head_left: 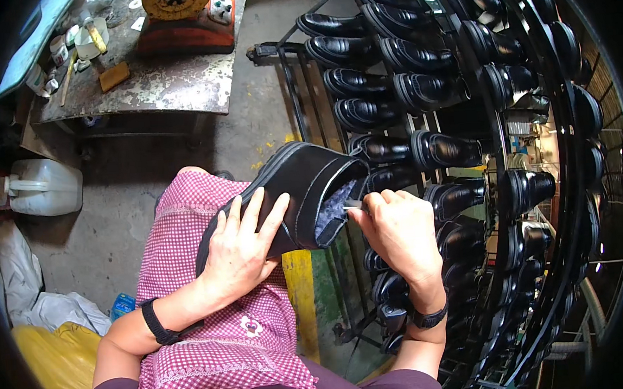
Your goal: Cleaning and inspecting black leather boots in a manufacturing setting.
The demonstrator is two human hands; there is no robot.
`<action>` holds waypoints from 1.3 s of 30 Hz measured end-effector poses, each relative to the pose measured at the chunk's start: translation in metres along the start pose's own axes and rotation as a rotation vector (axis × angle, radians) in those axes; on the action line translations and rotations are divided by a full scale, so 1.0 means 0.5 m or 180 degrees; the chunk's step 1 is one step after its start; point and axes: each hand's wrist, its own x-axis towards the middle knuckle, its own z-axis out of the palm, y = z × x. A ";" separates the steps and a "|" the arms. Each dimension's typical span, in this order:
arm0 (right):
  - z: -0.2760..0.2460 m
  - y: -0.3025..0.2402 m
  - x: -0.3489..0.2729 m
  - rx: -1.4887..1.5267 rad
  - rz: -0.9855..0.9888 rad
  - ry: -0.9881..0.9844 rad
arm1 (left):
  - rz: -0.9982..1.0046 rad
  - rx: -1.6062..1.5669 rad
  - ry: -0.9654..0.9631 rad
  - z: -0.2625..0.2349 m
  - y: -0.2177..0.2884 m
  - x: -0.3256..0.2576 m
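A black boot (304,184) lies tilted over the checked apron (177,247), a hand at either side.
At far left, a white jug (50,187) stands on the floor; next, the left hand (243,240) rests on the boot, its fingers spread wide (a black band (155,322) circles that forearm); the opening, with its grey lining (332,207), faces right, where the right hand (400,228) narrowly pinches a small tool (354,204); beyond, a metal rack (283,48) bears rows of black footwear (446,149).
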 end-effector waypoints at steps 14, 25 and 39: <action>0.222 -0.071 -0.065 0.5396 0.1948 0.0976 | -0.1252 -0.2338 0.0512 -0.021 -0.108 0.041; 0.156 -0.196 0.118 0.6487 0.1622 0.1768 | -0.1387 -0.3657 0.0824 -0.069 -0.123 0.169; 0.136 -0.022 0.407 0.2555 0.1891 0.2467 | -0.2210 -0.4647 0.0291 0.073 -0.285 0.058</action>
